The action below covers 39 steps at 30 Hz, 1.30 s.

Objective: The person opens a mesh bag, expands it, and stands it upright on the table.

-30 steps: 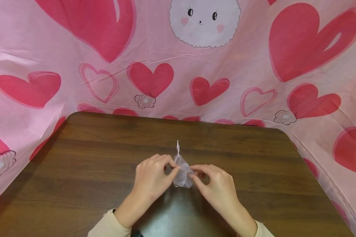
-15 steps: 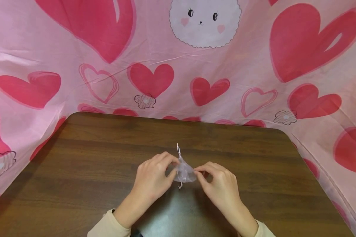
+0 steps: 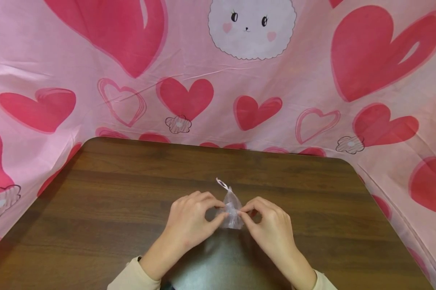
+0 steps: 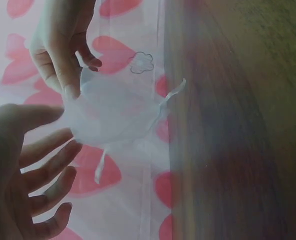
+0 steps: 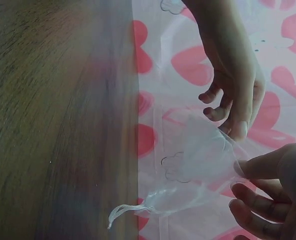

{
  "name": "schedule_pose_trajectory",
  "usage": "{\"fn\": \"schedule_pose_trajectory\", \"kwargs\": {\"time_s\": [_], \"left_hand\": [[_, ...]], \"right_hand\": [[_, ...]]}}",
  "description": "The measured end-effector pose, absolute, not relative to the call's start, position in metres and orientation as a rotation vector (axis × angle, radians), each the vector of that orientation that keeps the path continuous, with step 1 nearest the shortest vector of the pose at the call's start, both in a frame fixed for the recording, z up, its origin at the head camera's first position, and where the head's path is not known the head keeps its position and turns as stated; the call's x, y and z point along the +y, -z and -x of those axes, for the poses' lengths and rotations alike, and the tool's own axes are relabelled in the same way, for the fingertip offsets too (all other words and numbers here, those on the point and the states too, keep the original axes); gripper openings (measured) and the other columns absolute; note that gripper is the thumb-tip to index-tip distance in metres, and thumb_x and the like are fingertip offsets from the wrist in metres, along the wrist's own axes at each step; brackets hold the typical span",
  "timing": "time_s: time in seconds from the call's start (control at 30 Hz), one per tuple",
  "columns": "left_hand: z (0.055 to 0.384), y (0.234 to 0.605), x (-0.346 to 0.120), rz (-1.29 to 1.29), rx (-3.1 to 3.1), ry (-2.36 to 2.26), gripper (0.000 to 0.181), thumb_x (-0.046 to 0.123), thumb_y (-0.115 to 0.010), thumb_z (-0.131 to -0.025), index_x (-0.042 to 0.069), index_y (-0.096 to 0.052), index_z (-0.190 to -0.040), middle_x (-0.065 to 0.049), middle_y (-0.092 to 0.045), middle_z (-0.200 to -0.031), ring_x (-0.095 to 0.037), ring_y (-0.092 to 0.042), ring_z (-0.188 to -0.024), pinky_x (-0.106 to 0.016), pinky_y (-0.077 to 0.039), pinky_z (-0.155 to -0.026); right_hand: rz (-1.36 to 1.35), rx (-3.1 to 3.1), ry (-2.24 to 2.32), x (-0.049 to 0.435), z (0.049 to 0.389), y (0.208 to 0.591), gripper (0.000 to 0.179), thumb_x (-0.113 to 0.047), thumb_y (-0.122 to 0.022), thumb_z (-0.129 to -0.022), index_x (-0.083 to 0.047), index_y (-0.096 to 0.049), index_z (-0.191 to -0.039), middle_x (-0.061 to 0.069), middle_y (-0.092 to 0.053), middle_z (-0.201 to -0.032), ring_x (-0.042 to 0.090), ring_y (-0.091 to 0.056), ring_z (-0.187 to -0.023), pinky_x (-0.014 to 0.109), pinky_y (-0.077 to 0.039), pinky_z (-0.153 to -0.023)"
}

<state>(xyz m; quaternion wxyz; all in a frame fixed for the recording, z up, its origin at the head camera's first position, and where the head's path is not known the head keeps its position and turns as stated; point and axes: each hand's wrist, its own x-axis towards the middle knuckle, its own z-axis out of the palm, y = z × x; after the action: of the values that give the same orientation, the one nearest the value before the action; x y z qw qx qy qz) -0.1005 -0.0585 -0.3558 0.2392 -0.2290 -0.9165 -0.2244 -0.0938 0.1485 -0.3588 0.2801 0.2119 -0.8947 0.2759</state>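
Observation:
A small sheer white drawstring pouch (image 3: 233, 205) is held up between both hands over the table. Thumb and index finger of my left hand (image 3: 194, 215) pinch one side of its edge. On the opposite side my right hand (image 3: 270, 221) pinches the edge the same way. In the left wrist view the see-through pouch (image 4: 117, 112) spreads out, with white cord loops hanging from two sides. Looped cord (image 5: 122, 212) trails from the pouch in the right wrist view too. The other fingers of both hands are loosely bent, off the fabric.
A dark brown wooden table (image 3: 112, 193) lies beneath the hands. Pink cloth (image 3: 218, 80) printed with red hearts and a white fluffy face hangs behind the table and along its sides. Cream sleeves (image 3: 134, 276) cover the forearms.
The pouch has turned and shifted slightly right, and its upper cord loop now leans left. The left hand has moved a little right; the lower cord end is no longer visible in the head view.

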Motion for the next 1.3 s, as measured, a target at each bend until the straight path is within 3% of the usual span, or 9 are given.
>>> {"fn": "schedule_pose_trajectory", "kwargs": {"time_s": [0.2, 0.43, 0.57, 0.77, 0.9, 1.0, 1.13, 1.3], "left_hand": [[0.0999, 0.3565, -0.0582, 0.628, -2.508, 0.611, 0.027, 0.045, -0.085, -0.074, 0.034, -0.076, -0.097, 0.021, -0.067, -0.087, -0.007, -0.063, -0.077, -0.028, -0.049, -0.060], [0.1017, 0.3577, -0.0588, 0.621, -2.429, 0.594, 0.008, 0.032, -0.083, -0.079, 0.031, -0.079, -0.086, 0.021, -0.069, -0.083, -0.004, -0.060, -0.073, -0.028, -0.049, -0.059], [0.1018, 0.3586, -0.0588, 0.577, -2.406, 0.616, 0.008, 0.029, -0.085, -0.076, 0.030, -0.078, -0.080, 0.019, -0.068, -0.074, -0.003, -0.056, -0.064, -0.026, -0.046, -0.056], [0.1021, 0.3582, -0.0606, 0.492, -2.396, 0.647, 0.016, 0.027, -0.090, -0.069, 0.028, -0.074, -0.074, 0.012, -0.059, -0.061, -0.004, -0.047, -0.054, -0.022, -0.037, -0.048], [0.1024, 0.3573, -0.0616, 0.469, -2.409, 0.640, 0.020, 0.027, -0.090, -0.069, 0.029, -0.071, -0.071, 0.012, -0.056, -0.060, -0.004, -0.044, -0.052, -0.022, -0.035, -0.047], [0.1026, 0.3569, -0.0616, 0.476, -2.426, 0.632, 0.024, 0.028, -0.091, -0.069, 0.029, -0.068, -0.075, 0.017, -0.059, -0.063, -0.004, -0.046, -0.054, -0.022, -0.036, -0.048], [0.1027, 0.3564, -0.0612, 0.535, -2.443, 0.625, 0.031, 0.028, -0.090, -0.069, 0.030, -0.070, -0.092, 0.022, -0.060, -0.071, -0.002, -0.050, -0.060, -0.022, -0.039, -0.050], [0.1016, 0.3572, -0.0608, 0.623, -2.449, 0.615, 0.031, 0.031, -0.089, -0.071, 0.032, -0.075, -0.098, 0.018, -0.063, -0.087, -0.004, -0.060, -0.075, -0.026, -0.048, -0.056]], "right_hand": [[-0.568, -2.390, -0.756, 0.1491, 0.0935, 0.3591, 0.027, -0.008, -0.090, -0.067, -0.024, -0.070, -0.075, -0.020, -0.062, -0.074, -0.003, -0.050, -0.060, 0.020, -0.041, -0.050], [-0.613, -2.378, -0.779, 0.1498, 0.0924, 0.3591, 0.022, -0.011, -0.088, -0.072, -0.024, -0.072, -0.081, -0.020, -0.061, -0.075, 0.001, -0.051, -0.060, 0.018, -0.038, -0.049], [-0.605, -2.402, -0.759, 0.1492, 0.0925, 0.3595, 0.021, -0.011, -0.087, -0.072, -0.020, -0.075, -0.087, -0.018, -0.060, -0.074, 0.002, -0.051, -0.058, 0.018, -0.033, -0.046], [-0.582, -2.447, -0.710, 0.1492, 0.0926, 0.3609, 0.017, -0.012, -0.085, -0.076, -0.021, -0.078, -0.088, -0.016, -0.068, -0.078, 0.004, -0.062, -0.068, 0.025, -0.046, -0.053], [-0.576, -2.440, -0.707, 0.1496, 0.0926, 0.3619, 0.018, -0.010, -0.085, -0.074, -0.023, -0.078, -0.083, -0.016, -0.069, -0.077, 0.006, -0.064, -0.069, 0.027, -0.048, -0.054], [-0.575, -2.426, -0.706, 0.1494, 0.0928, 0.3625, 0.020, -0.009, -0.086, -0.072, -0.024, -0.077, -0.081, -0.017, -0.066, -0.073, 0.003, -0.061, -0.065, 0.025, -0.046, -0.053], [-0.578, -2.412, -0.703, 0.1487, 0.0926, 0.3622, 0.021, -0.010, -0.088, -0.070, -0.024, -0.076, -0.079, -0.018, -0.063, -0.070, -0.002, -0.053, -0.060, 0.022, -0.041, -0.050], [-0.587, -2.416, -0.716, 0.1482, 0.0918, 0.3617, 0.022, -0.011, -0.089, -0.069, -0.025, -0.074, -0.079, -0.018, -0.064, -0.072, -0.003, -0.046, -0.058, 0.020, -0.037, -0.050]]}}
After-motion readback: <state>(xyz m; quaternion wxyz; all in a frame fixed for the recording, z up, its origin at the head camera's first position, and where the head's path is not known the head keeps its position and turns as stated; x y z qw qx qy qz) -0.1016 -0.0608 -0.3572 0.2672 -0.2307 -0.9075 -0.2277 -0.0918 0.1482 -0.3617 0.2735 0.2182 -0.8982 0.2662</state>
